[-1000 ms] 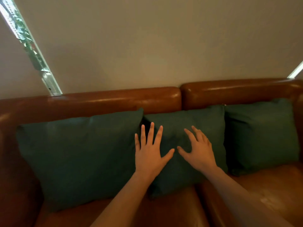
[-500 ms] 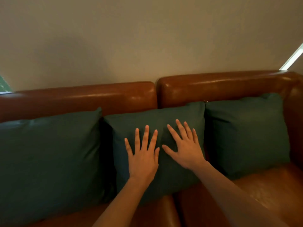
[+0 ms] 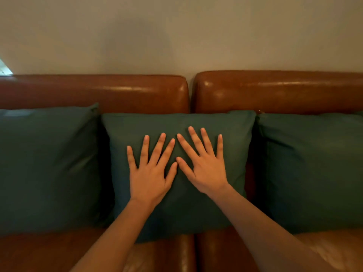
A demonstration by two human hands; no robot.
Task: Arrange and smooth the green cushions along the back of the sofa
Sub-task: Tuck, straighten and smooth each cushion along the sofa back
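Three dark green cushions lean in a row against the brown leather sofa back [image 3: 94,91]. The middle cushion [image 3: 176,211] stands upright across the seam between the two back sections. My left hand [image 3: 150,173] lies flat on its face with fingers spread and straight. My right hand [image 3: 204,165] lies flat beside it, fingers spread too, the two thumbs nearly touching. The left cushion [image 3: 47,165] and the right cushion [image 3: 310,169] stand on either side, each close against the middle one.
The sofa's brown leather seat [image 3: 324,252] runs along the bottom, split by a seam under the middle cushion. A plain beige wall [image 3: 176,36] rises behind the sofa. A sliver of window [image 3: 5,68] shows at the far left.
The view has swung right and moved closer, centring the middle cushion. Both hands have come together onto the cushion's face, the right hand's fingers now flat and spread.
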